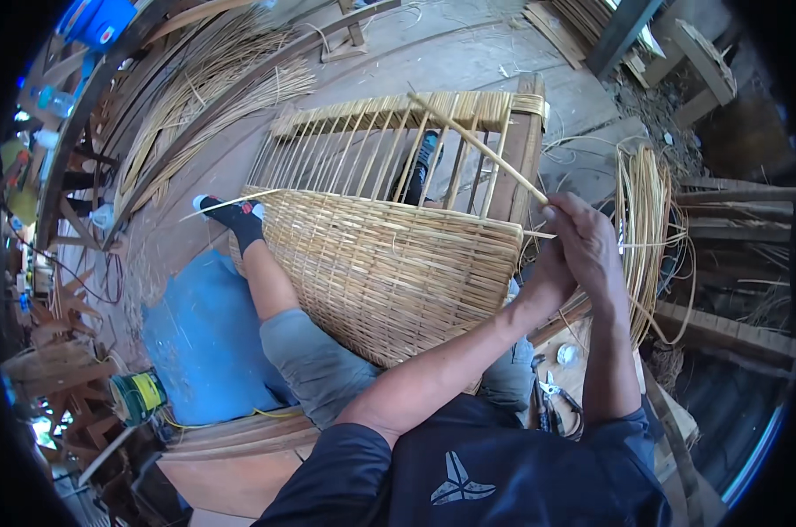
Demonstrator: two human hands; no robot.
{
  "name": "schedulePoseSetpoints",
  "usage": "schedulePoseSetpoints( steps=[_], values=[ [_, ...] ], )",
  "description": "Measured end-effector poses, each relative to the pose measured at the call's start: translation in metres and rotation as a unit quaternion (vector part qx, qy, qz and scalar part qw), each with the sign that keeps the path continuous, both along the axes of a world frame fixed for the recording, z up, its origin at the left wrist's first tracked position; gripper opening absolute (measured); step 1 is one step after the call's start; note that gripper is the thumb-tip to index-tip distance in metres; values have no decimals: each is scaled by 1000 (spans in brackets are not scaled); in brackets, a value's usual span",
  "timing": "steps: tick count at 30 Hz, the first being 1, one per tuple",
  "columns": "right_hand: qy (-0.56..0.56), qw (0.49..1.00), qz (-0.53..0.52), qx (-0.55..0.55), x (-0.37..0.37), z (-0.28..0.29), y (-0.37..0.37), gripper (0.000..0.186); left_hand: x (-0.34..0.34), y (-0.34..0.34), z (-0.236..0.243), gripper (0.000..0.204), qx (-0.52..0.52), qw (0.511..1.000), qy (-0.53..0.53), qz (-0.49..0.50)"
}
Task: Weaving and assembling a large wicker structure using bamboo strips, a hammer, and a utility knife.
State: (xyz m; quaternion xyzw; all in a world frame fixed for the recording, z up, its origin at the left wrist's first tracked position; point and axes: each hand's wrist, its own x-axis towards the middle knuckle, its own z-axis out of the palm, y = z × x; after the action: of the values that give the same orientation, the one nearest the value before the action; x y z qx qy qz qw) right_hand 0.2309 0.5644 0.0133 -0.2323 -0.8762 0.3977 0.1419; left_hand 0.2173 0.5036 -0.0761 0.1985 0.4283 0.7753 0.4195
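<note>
A woven cane panel lies across my legs, its upper part a row of open spokes ending in a wrapped rail. My right hand grips a long cane stick that slants up to the left over the spokes. My left hand is at the panel's right end, partly behind my right hand; its fingers and what they hold are hidden. A thin pale strip sticks out near both hands, beside the wooden beam under that end.
Loose cane bundles lie at the upper left and right. A blue plastic object sits left of my leg, near a green spool. Pliers lie by my right elbow. Timber frames stand along the right side.
</note>
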Motion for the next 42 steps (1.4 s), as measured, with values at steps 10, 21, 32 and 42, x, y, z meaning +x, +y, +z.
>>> schedulePoseSetpoints(
  steps=[10, 21, 32, 42],
  values=[
    [-216, 974, -50, 49, -22, -2, 20, 30, -178, -83, -37, 22, -303, 820, 456, 166],
    [-224, 975, 13, -11, -37, -49, 39, 24, -208, -51, -106, 30, -328, 785, 505, 144],
    [-225, 955, -8, 194, -75, -64, 23, 28, -215, -65, -86, 26, -427, 696, 529, 232],
    [-294, 918, 86, 253, -113, -88, 15, 29, -209, -69, -111, 40, -441, 678, 558, 185]
  ],
)
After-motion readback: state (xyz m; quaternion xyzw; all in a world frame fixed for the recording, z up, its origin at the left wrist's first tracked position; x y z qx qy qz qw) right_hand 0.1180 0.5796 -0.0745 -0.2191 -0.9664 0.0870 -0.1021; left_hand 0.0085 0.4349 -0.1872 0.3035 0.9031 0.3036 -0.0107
